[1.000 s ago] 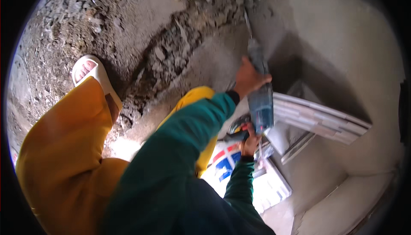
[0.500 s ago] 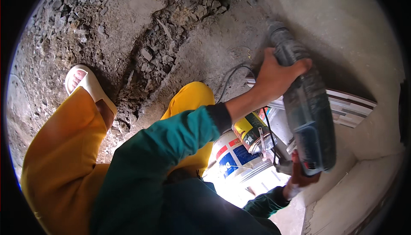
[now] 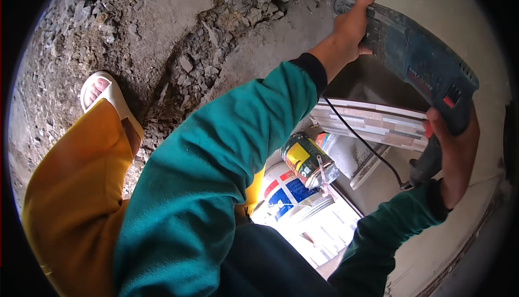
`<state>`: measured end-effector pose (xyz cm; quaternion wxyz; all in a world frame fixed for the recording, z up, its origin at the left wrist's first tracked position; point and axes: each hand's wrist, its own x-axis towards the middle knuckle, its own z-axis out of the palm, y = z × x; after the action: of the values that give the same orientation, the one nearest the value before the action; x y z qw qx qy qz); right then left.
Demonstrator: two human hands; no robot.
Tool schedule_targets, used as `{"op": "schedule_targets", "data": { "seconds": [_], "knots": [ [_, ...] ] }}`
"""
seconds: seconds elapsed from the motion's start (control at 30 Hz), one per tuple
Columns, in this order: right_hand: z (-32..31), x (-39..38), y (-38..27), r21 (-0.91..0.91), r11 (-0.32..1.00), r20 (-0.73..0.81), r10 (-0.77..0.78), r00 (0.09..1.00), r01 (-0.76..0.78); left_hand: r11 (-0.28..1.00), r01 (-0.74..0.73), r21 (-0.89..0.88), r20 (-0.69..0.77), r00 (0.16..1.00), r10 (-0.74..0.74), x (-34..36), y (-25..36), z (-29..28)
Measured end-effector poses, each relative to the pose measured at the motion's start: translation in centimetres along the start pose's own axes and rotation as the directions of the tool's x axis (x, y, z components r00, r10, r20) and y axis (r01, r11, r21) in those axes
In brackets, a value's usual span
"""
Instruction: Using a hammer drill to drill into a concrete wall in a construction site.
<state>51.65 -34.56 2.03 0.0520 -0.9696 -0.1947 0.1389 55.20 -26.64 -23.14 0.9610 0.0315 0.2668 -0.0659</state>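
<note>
Both hands are on a dark blue-green rotary hammer drill, its body slanting from the upper middle down toward the right. My left hand wraps round the front part, just behind the dark nose collar. At the rear, my right hand is closed round the handle, with a finger or thumb near the red trigger. The nose points left toward the foot of the pale wall, beside broken concrete; any bit in it cannot be made out. A black power cord runs from the handle's base and passes behind my left wrist.
Broken concrete rubble covers the ground at left and top. Below the drill are stacked tile planks, a tin can with a brush-like tool on it, and a white bucket. The pale wall rises at right.
The drill has swung up and to the right at its rear, from steep to flatter, showing its side. Both my hands moved up with it, the right one farthest.
</note>
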Motion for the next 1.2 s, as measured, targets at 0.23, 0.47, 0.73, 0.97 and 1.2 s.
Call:
{"op": "schedule_targets", "data": {
  "seconds": [0.23,0.47,0.73,0.97,1.2],
  "knots": [
    [-1.7,5.1,-4.3,-0.078,0.996,0.221,0.060,0.974,-0.043,0.978,-0.014,-0.207,0.092,0.995,0.034,1.0,2.6,0.4],
    [-0.5,4.5,-4.3,-0.090,0.994,0.150,0.072,0.986,-0.059,0.965,-0.002,-0.261,0.093,0.995,0.027,2.4,2.2,0.4],
    [-3.2,10.1,-1.8,-0.184,0.980,0.263,0.118,0.958,-0.070,0.948,-0.057,-0.312,0.071,0.994,0.084,5.4,2.3,2.2],
    [-4.0,13.9,-0.2,-0.155,0.984,0.336,0.138,0.932,-0.090,0.923,-0.076,-0.376,-0.086,0.995,0.047,8.5,2.6,3.5],
    [-2.1,11.0,4.6,0.102,0.963,0.264,0.215,0.940,-0.249,0.997,-0.076,-0.001,-0.225,0.972,0.073,8.5,1.1,2.3]
  ]
}}
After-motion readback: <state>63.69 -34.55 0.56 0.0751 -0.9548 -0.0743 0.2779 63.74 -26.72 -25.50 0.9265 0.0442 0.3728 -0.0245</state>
